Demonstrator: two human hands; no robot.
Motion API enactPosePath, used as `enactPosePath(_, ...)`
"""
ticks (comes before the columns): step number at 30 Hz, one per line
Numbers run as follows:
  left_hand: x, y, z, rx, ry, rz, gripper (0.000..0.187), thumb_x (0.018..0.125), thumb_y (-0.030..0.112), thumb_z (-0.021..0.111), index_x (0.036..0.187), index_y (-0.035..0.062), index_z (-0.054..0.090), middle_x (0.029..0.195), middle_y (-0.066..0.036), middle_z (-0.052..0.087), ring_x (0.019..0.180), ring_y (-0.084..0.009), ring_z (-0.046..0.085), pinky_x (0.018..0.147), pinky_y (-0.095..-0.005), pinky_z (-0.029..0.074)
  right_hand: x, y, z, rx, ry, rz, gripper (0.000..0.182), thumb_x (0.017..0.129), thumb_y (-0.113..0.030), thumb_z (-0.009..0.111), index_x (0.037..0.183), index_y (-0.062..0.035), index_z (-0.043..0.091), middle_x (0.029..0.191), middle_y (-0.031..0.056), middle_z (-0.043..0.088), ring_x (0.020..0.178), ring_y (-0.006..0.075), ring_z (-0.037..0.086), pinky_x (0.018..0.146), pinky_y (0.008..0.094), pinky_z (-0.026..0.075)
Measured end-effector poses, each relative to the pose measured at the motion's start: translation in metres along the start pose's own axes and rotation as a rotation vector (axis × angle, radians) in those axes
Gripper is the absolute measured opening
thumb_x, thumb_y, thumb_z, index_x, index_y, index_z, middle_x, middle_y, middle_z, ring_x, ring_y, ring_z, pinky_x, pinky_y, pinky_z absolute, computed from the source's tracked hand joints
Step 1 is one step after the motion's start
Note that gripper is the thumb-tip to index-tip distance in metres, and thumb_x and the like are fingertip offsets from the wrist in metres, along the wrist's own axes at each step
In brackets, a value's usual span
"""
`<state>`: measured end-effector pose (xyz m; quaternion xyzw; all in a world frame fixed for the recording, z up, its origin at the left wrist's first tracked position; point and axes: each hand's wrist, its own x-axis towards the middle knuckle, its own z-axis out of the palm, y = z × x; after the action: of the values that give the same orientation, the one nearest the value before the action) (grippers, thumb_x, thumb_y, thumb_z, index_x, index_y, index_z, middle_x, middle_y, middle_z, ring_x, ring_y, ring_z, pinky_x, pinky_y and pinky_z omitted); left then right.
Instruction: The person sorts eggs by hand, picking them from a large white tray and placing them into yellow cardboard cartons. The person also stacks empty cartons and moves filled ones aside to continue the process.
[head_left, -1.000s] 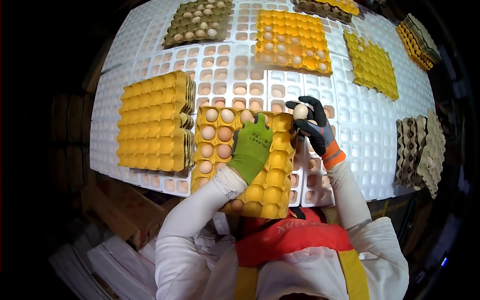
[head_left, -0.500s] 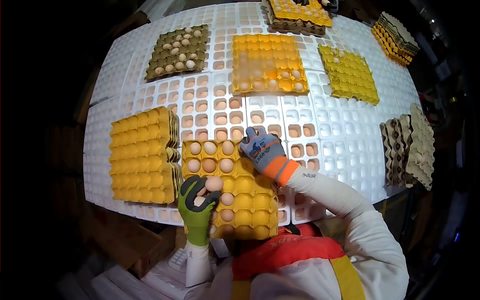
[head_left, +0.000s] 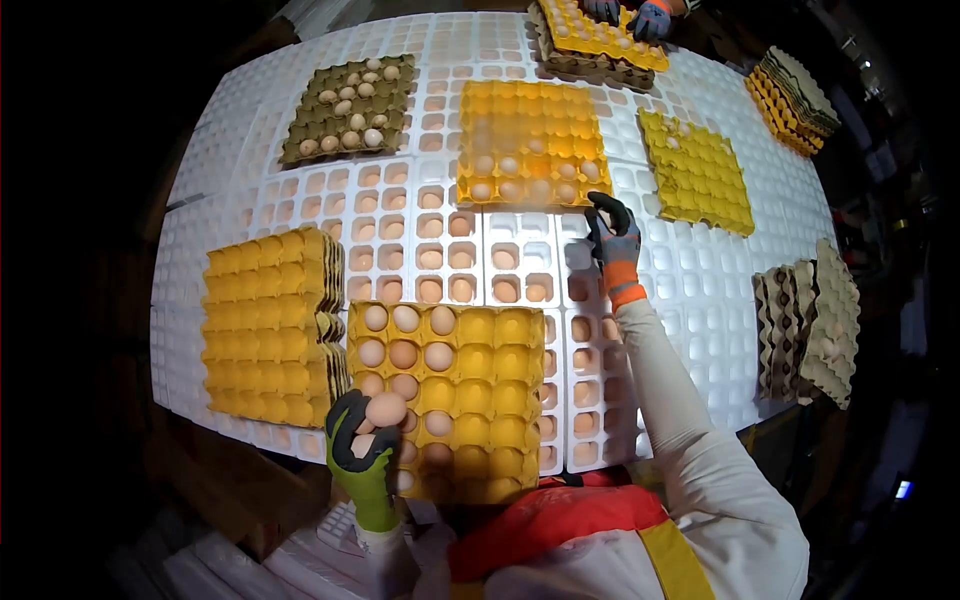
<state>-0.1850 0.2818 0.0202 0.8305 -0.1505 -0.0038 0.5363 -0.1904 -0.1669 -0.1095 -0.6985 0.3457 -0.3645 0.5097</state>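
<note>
My left hand (head_left: pixel 358 462), in a green and black glove, is closed around brown eggs (head_left: pixel 385 409) over the left edge of a yellow egg tray (head_left: pixel 490 400). At least two eggs show in it. The tray's left columns carry several eggs, including a darker one (head_left: pixel 403 354); cups on its right side are bare. My right hand (head_left: pixel 615 235), in a grey and orange glove, reaches forward to the near right corner of another yellow tray (head_left: pixel 530 110). Its fingers are curved and apart beside an egg (head_left: pixel 594 200), with nothing visible between them.
White foam trays (head_left: pixel 690 300) cover the table, several cells holding eggs. A yellow tray stack (head_left: pixel 265 325) stands at left, a grey-green egg tray (head_left: pixel 305 110) behind. At right are a yellow-green tray (head_left: pixel 700 175) and grey trays (head_left: pixel 835 340). Another person's gloved hands (head_left: pixel 650 20) work at the back.
My right hand has moved from the near tray forward and right to the farther yellow tray. My left hand still holds its eggs. The view has shifted slightly.
</note>
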Motion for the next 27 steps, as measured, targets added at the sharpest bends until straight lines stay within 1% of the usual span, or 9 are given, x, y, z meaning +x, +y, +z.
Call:
enactPosePath(2,0.001,0.005,-0.007,-0.147,0.014,-0.232,0.042,0.081,0.008,0.074,0.120,-0.0030,0.066,0.122,-0.011,0.066,0.112,-0.0223,0.062,0.100,-0.0363,0.047,-0.042,-0.034,-0.005,0.005,-0.165,0.128,0.028,0.086,-0.017,0.077,0.113,-0.0128,0.075,0.108,0.0086,0.067,0.099,0.0213,0.065,0.089,0.0329,0.051)
enactPosePath(4,-0.002,-0.002,-0.013,-0.112,0.100,-0.190,0.042,0.088,0.017,0.069,0.123,-0.0040,0.064,0.108,-0.006,0.067,0.092,-0.0142,0.060,0.081,-0.0293,0.049,-0.068,-0.079,0.008,-0.298,-0.394,-0.239,0.032,0.084,-0.027,0.080,0.115,-0.0177,0.075,0.110,0.0085,0.065,0.098,0.0243,0.065,0.084,0.0349,0.053)
enactPosePath(6,-0.002,-0.003,-0.018,-0.354,0.146,-0.389,0.037,0.083,0.007,0.067,0.118,-0.0046,0.064,0.097,-0.004,0.065,0.074,-0.0107,0.058,0.066,-0.0249,0.048,-0.098,-0.132,0.034,-0.353,-0.646,-0.375,0.035,0.083,-0.036,0.080,0.114,-0.0211,0.074,0.113,0.0105,0.064,0.098,0.0282,0.065,0.082,0.0398,0.054)
enactPosePath(8,-0.001,0.010,-0.020,-0.388,0.142,-0.388,0.038,0.084,0.009,0.066,0.119,-0.0040,0.064,0.093,-0.003,0.065,0.070,-0.0079,0.056,0.061,-0.0222,0.045,-0.119,-0.155,0.064,-0.747,-0.784,-0.637,0.033,0.082,-0.041,0.078,0.108,-0.0218,0.073,0.115,0.0115,0.062,0.098,0.0301,0.066,0.078,0.0423,0.056)
enactPosePath(10,0.000,0.016,-0.021,-0.382,0.128,-0.385,0.036,0.086,0.013,0.065,0.119,-0.0027,0.064,0.090,-0.002,0.065,0.067,-0.0053,0.053,0.058,-0.0197,0.041,-0.126,-0.160,0.092,-1.093,-0.927,-0.613,0.024,0.081,-0.038,0.076,0.097,-0.0207,0.072,0.108,0.0094,0.059,0.094,0.0293,0.066,0.071,0.0415,0.056)
enactPosePath(15,-0.010,0.001,-0.028,-0.349,0.138,-0.332,0.033,0.091,0.016,0.061,0.119,-0.0005,0.065,0.085,0.002,0.065,0.060,-0.0019,0.049,0.052,-0.0173,0.035,-0.143,-0.158,0.099,-1.110,-0.848,-0.609,0.023,0.081,-0.034,0.077,0.099,-0.0209,0.074,0.107,0.0076,0.062,0.096,0.0270,0.067,0.073,0.0400,0.056)
enactPosePath(22,-0.015,-0.009,-0.025,-0.412,0.128,-0.337,0.032,0.093,0.014,0.061,0.122,0.0006,0.064,0.083,0.003,0.063,0.059,-0.0016,0.048,0.050,-0.0172,0.033,-0.135,-0.102,0.063,-0.104,-0.568,-0.411,0.035,0.076,-0.028,0.084,0.108,-0.0210,0.073,0.110,0.0030,0.065,0.095,0.0253,0.067,0.078,0.0373,0.055)
enactPosePath(24,-0.012,-0.006,-0.021,-0.361,0.088,-0.309,0.032,0.095,0.014,0.063,0.123,0.0009,0.064,0.083,0.003,0.062,0.059,-0.0012,0.045,0.051,-0.0174,0.031,-0.142,-0.107,0.054,-0.333,-0.538,-0.554,0.035,0.078,-0.027,0.081,0.112,-0.0218,0.071,0.112,0.0069,0.065,0.095,0.0281,0.068,0.078,0.0381,0.056)
enactPosePath(27,-0.009,-0.015,-0.010,-0.324,0.053,-0.264,0.032,0.096,0.013,0.065,0.125,0.0013,0.063,0.083,0.004,0.061,0.060,-0.0009,0.040,0.052,-0.0178,0.029,-0.142,-0.150,0.066,-0.750,-0.774,-0.571,0.031,0.083,-0.031,0.075,0.112,-0.0209,0.067,0.111,0.0096,0.063,0.094,0.0297,0.069,0.074,0.0408,0.056)
